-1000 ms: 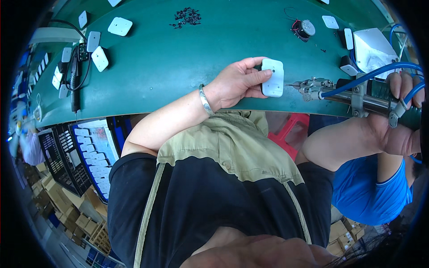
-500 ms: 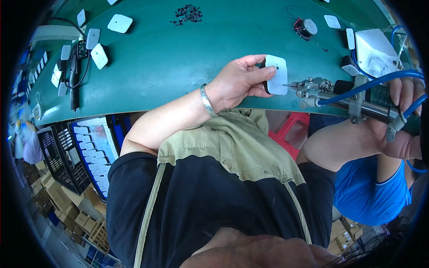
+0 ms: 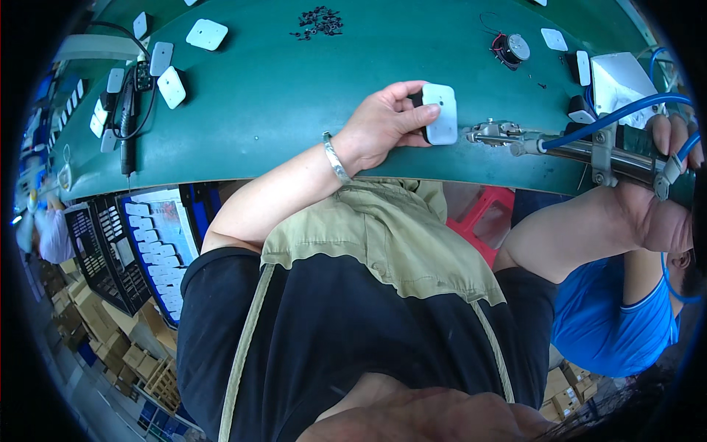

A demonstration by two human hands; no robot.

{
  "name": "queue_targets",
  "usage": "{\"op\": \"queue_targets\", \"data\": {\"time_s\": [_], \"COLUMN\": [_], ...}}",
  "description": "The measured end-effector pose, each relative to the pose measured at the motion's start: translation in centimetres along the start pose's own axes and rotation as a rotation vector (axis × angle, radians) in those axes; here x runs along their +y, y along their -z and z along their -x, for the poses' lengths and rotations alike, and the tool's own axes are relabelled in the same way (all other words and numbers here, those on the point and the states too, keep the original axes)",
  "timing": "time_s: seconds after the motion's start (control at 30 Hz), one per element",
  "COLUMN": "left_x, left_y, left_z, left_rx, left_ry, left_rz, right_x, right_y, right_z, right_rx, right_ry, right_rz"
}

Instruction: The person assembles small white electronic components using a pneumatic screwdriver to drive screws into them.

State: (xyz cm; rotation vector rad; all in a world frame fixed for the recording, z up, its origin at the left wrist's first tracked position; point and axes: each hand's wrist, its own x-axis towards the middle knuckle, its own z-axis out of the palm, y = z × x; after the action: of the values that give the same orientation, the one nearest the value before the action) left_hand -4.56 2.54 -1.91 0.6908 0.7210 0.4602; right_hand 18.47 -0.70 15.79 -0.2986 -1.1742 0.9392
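Note:
My left hand [image 3: 390, 121] is closed round a small box-like part [image 3: 441, 118] with a white rounded-rectangle face and a dark body, the thumb lying on the white face. At the right, my right hand [image 3: 666, 144] is wrapped round an air-powered screwdriver [image 3: 567, 147] with a metal barrel, a jawed nose and blue hoses. The tool lies level, its nose pointing left at the part, a small gap between them. Much of my right hand is hidden behind the tool.
A pile of dark screws [image 3: 321, 22] lies on the green table [image 3: 294, 81]. A round speaker-like component [image 3: 513, 49] sits far right, near a white box [image 3: 622, 85]. White-faced parts [image 3: 207, 34] and a black pen-shaped tool [image 3: 127, 140] are at left. A co-worker's blue shirt [image 3: 611, 317] shows lower right.
My left hand has drawn the part left and slightly away from the screwdriver. The thin bit that reached out to the part no longer shows beyond the nose. The tool has shifted slightly right.

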Motion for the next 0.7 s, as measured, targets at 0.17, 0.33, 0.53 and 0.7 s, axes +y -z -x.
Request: {"op": "queue_targets", "data": {"time_s": [0.17,0.33,0.53,0.7], "left_x": [0.1,0.0,0.1,0.8], "left_y": [-1.4,-1.6,-1.9,-2.4], "left_z": [0.1,0.0,0.0,0.3], "left_rx": [-0.119,-0.113,-0.130,-0.125], "left_ry": [0.025,0.024,0.025,0.021], "left_rz": [0.063,0.093,0.055,0.014], "right_x": [0.2,0.4,1.6,1.9], "right_y": [-0.3,-0.3,0.3,0.0], "right_z": [-0.1,0.0,-0.6,-0.8], "right_rx": [-0.048,-0.051,-0.230,-0.317], "right_ry": [0.027,0.070,0.074,0.019], "right_rz": [0.132,0.137,-0.038,-0.184]}}
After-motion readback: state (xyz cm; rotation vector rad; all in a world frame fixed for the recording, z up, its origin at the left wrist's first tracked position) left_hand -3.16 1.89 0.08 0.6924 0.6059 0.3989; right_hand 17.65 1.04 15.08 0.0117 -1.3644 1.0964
